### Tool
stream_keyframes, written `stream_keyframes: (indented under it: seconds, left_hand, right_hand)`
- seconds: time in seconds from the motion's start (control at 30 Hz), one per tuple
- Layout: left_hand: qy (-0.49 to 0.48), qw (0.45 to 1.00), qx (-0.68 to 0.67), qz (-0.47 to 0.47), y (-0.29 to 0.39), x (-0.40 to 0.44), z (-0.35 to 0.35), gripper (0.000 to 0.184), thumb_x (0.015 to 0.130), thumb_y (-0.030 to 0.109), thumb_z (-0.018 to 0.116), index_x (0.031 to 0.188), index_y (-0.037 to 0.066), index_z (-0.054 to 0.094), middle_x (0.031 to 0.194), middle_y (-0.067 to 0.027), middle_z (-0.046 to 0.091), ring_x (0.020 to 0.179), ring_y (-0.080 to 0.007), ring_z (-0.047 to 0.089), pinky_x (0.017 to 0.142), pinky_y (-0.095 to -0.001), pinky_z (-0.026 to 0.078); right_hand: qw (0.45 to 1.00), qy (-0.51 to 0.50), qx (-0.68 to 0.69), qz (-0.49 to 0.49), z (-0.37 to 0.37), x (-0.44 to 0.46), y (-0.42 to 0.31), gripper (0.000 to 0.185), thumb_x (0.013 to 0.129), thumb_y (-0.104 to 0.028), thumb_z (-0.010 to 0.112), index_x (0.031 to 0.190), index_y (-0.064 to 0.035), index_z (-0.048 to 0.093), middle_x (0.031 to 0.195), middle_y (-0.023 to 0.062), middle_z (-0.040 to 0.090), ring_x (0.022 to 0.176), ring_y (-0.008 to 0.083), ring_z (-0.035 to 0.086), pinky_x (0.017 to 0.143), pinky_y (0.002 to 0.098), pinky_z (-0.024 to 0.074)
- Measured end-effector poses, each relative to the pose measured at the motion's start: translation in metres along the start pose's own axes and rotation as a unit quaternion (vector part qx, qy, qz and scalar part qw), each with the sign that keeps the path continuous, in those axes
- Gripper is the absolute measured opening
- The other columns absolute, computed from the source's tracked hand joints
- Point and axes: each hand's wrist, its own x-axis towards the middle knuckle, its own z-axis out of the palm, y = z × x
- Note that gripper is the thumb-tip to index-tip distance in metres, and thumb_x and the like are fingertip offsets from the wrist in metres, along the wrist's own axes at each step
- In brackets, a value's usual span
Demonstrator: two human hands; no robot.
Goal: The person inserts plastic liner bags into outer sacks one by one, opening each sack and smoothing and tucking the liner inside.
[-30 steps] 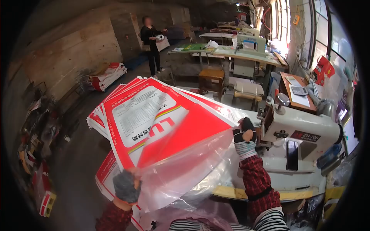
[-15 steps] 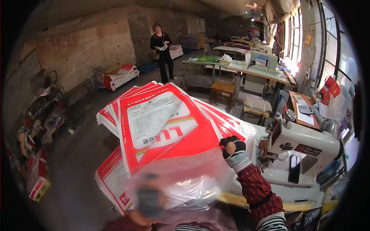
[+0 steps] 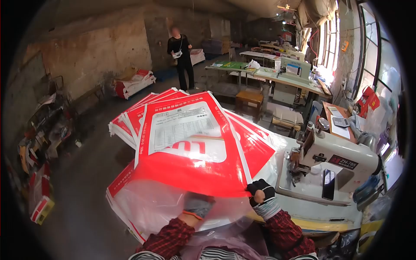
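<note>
A red and white printed sack (image 3: 195,167) lies on top of a fanned pile of similar sacks (image 3: 253,149). My right hand (image 3: 262,194), in a dark glove with a pale striped cuff, is closed on the sack's near right corner. At the sack's near edge is my left hand (image 3: 198,205), in a grey glove. Motion blurs its fingers, so their grip cannot be made out. Clear plastic film (image 3: 151,201) spreads below the printed sack and around my left hand.
A white sewing machine (image 3: 342,151) stands on the table at right, with a phone (image 3: 328,184) on its base. Beyond are a wooden stool (image 3: 249,104) and more sewing tables (image 3: 277,76). A person (image 3: 182,56) stands at the back. Sack bundles (image 3: 135,83) lie on the floor.
My right hand has moved down toward me with the sack's corner. My left hand has moved up and right to the near edge. The top sack has shifted right and lies flatter.
</note>
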Motion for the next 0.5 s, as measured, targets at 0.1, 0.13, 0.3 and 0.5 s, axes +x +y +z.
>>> stream_keyframes:
  seconds: [0.1,0.13,0.3,0.5]
  left_hand:
    - [0.041,0.993,0.078,-0.080,-0.057,-0.028,-0.038,0.031,0.075,0.019,0.059,0.101,0.002,0.059,0.090,-0.0173,0.059,0.089,-0.0307,0.059,0.076,-0.0393,0.047]
    - [0.063,0.979,0.129,-0.142,-0.087,-0.044,-0.056,0.031,0.075,0.019,0.059,0.101,0.002,0.059,0.090,-0.0174,0.059,0.089,-0.0307,0.059,0.076,-0.0391,0.047]
    - [0.047,0.908,0.267,-0.319,-0.204,-0.127,-0.068,0.030,0.076,0.018,0.060,0.100,0.001,0.060,0.089,-0.0175,0.059,0.087,-0.0306,0.059,0.076,-0.0383,0.048]
    - [-0.218,0.895,0.133,-0.367,-0.143,-0.170,-0.104,0.052,0.087,0.038,0.054,0.117,-0.004,0.050,0.112,-0.0130,0.058,0.098,-0.0201,0.058,0.083,-0.0348,0.047]
  right_hand:
    - [0.999,-0.001,-0.042,0.005,-0.001,-0.025,0.023,0.019,0.059,-0.008,0.059,0.078,-0.0060,0.061,0.069,0.0123,0.056,0.069,0.0310,0.055,0.060,0.0403,0.0454]
    - [0.999,0.026,-0.027,0.007,-0.008,-0.029,0.021,0.020,0.059,-0.009,0.060,0.079,-0.0066,0.062,0.070,0.0123,0.056,0.069,0.0311,0.056,0.061,0.0401,0.0454]
    - [0.999,-0.029,-0.020,-0.029,0.015,-0.021,-0.014,0.022,0.060,-0.005,0.055,0.081,-0.0056,0.061,0.076,0.0135,0.057,0.074,0.0326,0.055,0.062,0.0420,0.0456]
    - [1.000,-0.014,0.003,-0.016,0.020,-0.017,-0.017,0.020,0.064,-0.002,0.052,0.083,-0.0031,0.058,0.075,0.0152,0.057,0.075,0.0346,0.056,0.064,0.0414,0.0455]
